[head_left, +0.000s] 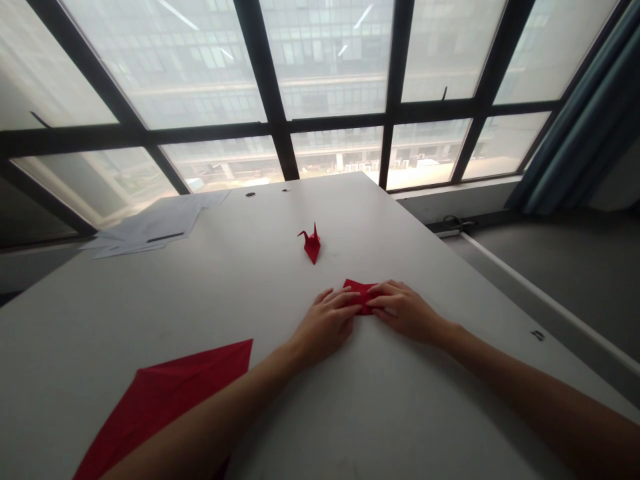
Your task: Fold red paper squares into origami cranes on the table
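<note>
A small folded piece of red paper (361, 294) lies flat on the white table between my hands. My left hand (327, 321) rests on its left part, fingers stretched out over the paper. On its right part lie the fingers of my right hand (404, 308), also extended, with the thumb hidden or hard to make out. Just beyond my hands stands a red origami crane (313, 245). A larger sheet of creased red paper (170, 393) lies at the lower left, partly covered by my left forearm.
Several white paper sheets (150, 225) with a dark pen (166, 237) lie at the table's far left. The white table (210, 293) reaches toward large framed windows (330, 60). A small dark object (537, 335) sits near the right edge. A blue curtain (575, 120) hangs at right.
</note>
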A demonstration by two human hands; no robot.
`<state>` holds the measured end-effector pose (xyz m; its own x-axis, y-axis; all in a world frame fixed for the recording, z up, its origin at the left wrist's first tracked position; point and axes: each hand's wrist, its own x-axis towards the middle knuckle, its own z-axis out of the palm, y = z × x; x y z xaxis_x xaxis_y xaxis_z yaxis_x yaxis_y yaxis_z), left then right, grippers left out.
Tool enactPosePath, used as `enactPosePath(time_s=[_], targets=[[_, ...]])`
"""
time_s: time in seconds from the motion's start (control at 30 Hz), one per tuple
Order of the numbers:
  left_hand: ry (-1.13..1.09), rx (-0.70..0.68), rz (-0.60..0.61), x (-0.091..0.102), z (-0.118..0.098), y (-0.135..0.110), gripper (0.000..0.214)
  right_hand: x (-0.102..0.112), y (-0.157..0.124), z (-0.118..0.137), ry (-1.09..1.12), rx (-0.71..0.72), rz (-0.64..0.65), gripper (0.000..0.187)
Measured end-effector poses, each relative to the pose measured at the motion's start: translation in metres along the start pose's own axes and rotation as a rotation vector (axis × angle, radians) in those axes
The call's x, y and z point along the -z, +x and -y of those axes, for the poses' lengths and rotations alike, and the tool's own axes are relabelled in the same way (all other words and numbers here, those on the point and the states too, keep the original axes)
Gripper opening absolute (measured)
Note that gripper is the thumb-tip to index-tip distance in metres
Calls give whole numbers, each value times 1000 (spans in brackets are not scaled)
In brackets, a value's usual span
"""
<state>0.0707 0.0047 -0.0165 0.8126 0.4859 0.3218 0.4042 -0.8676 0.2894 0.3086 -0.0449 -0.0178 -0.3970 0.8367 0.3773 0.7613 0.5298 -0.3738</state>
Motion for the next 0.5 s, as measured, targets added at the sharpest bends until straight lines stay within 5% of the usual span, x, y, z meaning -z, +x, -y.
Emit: enactPosePath(time_s=[0.17,0.4,0.5], targets=[[198,83,146,-2,-4,-5,60,10,-4,8,-139,-84,31,22],[349,439,79,-11,-5,-6,69,18,-5,22,-220,-124,92,25],[330,326,5,-7,-10,-4,60,17,-6,31,-237,-144,92,26]])
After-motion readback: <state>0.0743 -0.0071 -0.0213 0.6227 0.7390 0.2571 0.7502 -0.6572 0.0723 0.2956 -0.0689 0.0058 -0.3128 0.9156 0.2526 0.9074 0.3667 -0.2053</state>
